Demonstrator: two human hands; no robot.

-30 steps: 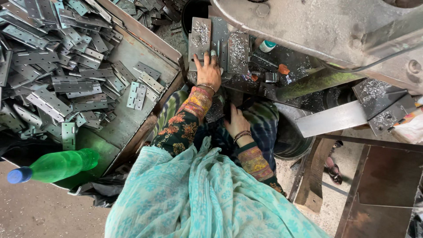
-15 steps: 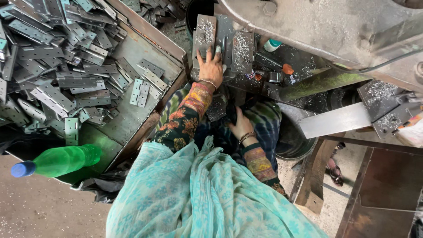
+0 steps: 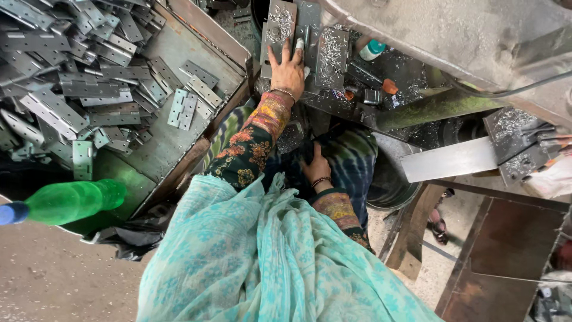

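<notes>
a green plastic bottle [image 3: 71, 201] lies below a tray [image 3: 179, 143] heaped with metal hinges [image 3: 65, 89].

Single head-worn view, looking steeply down, close over lap and workbench [image 3: 417, 65]

From here I can't see what my right hand [image 3: 314, 169] grips: its fingers sink into the dark gap between my knees. My left hand [image 3: 289, 68] covers part of the metal plate [image 3: 279, 27] beneath it. The green bottle [image 3: 71, 201] runs off the left edge, its blue cap cut. The hinge pile [image 3: 65, 77] spills past the far-left edge. Small bits near the orange piece [image 3: 389, 86] are too tiny to tell.
</notes>
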